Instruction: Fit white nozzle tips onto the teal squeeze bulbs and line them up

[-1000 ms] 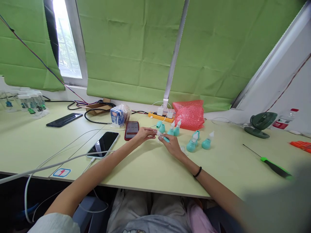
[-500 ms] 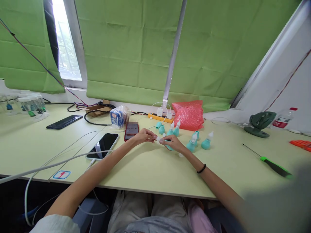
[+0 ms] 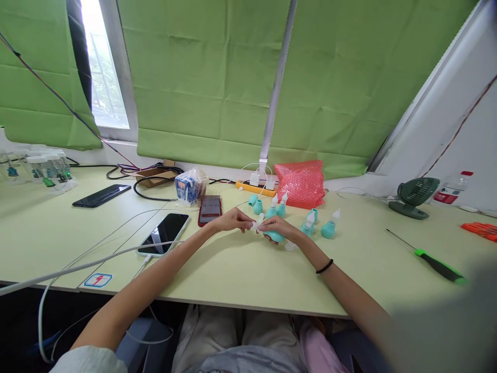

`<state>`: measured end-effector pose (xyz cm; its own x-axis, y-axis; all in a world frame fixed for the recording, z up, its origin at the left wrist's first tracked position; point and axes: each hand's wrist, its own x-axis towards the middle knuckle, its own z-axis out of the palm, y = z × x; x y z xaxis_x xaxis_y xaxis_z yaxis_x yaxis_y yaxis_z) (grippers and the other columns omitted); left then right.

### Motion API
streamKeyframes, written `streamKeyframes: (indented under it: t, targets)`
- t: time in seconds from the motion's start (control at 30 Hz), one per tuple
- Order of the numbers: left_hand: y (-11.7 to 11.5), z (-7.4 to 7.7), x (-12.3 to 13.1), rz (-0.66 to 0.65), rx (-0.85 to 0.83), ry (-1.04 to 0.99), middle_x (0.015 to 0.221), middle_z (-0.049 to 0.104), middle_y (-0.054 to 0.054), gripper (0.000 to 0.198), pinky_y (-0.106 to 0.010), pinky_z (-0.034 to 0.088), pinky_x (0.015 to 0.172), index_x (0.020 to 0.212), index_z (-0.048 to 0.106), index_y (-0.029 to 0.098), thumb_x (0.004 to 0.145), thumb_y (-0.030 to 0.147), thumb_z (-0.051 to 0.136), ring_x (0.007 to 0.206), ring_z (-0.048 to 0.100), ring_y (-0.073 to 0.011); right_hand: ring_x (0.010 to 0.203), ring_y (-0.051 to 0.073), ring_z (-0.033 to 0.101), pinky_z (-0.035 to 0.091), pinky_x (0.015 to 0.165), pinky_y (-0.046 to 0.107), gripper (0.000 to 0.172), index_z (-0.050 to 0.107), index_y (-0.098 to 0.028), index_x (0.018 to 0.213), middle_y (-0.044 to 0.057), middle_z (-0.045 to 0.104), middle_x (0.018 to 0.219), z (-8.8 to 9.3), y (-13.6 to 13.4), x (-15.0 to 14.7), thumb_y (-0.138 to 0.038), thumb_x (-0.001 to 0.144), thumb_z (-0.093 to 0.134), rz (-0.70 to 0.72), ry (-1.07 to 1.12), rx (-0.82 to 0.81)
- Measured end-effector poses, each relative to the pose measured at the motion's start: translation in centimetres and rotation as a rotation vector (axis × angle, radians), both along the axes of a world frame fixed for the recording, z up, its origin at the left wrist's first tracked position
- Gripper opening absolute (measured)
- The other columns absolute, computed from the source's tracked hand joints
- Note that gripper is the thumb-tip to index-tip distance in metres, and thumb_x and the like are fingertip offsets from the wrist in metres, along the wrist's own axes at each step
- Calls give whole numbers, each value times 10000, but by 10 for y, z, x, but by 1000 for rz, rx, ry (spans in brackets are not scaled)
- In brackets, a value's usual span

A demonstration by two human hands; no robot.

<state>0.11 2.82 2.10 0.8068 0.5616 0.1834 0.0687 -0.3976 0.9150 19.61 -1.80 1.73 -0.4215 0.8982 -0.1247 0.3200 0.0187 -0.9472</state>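
Above the table, my two hands meet close together. My right hand [image 3: 276, 226] is closed around a teal squeeze bulb [image 3: 275, 237], much of it hidden under the palm. A small translucent white tip [image 3: 255, 226] lies between the hands, pinched by the fingers of my left hand [image 3: 235, 220]. Whether the tip touches the bulb I cannot make out. Just behind stand teal nasal aspirators with clear pointed nozzles [image 3: 282, 205], and open teal bulbs [image 3: 258, 207] without nozzles. More aspirators [image 3: 328, 229] stand to the right. A clear round piece [image 3: 290, 246] lies beside my right wrist.
Left of my hands lie a red-cased phone [image 3: 210, 210], a charging phone [image 3: 164, 234] and cables. At the back are an orange power strip [image 3: 248, 186] and a red bubble-wrap bag [image 3: 300, 182]. A screwdriver [image 3: 438, 265] and small fan [image 3: 417, 197] are at right.
My right hand has turned and shifted slightly, showing more of the teal bulb beneath it. My left hand has moved slightly right, still pinching the translucent tip.
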Motion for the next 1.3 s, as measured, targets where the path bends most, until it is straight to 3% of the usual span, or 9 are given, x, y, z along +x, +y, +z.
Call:
streamKeyframes:
  t: [0.2, 0.43, 0.73, 1.3]
  targets:
    - [-6, 9, -6, -85, -152, 33, 531, 493, -3, 305, -227, 448, 507, 759, 656, 100, 602, 357, 608, 468, 460, -68, 320, 79, 409, 317, 310, 202, 262, 612, -138, 720, -38, 470, 429, 2, -3, -2, -378, 626, 568, 67, 0, 45]
    - [5, 1, -6, -116, -149, 97, 459, 415, 34, 295, -227, 455, 441, 769, 641, 84, 624, 336, 597, 409, 386, -43, 331, 46, 342, 251, 325, 184, 300, 573, -118, 566, -35, 436, 434, -4, -6, -11, -412, 626, 549, 31, -140, 263]
    - [3, 5, -8, -65, -254, -25, 644, 597, -55, 348, -360, 479, 694, 888, 599, 77, 627, 306, 620, 621, 565, -129, 424, 55, 354, 273, 409, 178, 304, 600, -130, 622, -31, 434, 466, -8, -9, -17, -412, 680, 501, -111, -206, 579]
    - [0, 7, -2, -28, -356, -217, 604, 578, -34, 321, -388, 468, 721, 846, 593, 59, 606, 267, 646, 587, 544, -102, 334, 63, 401, 306, 331, 197, 279, 590, -132, 655, -33, 452, 471, -7, -5, -24, -403, 677, 527, -98, 141, 364]
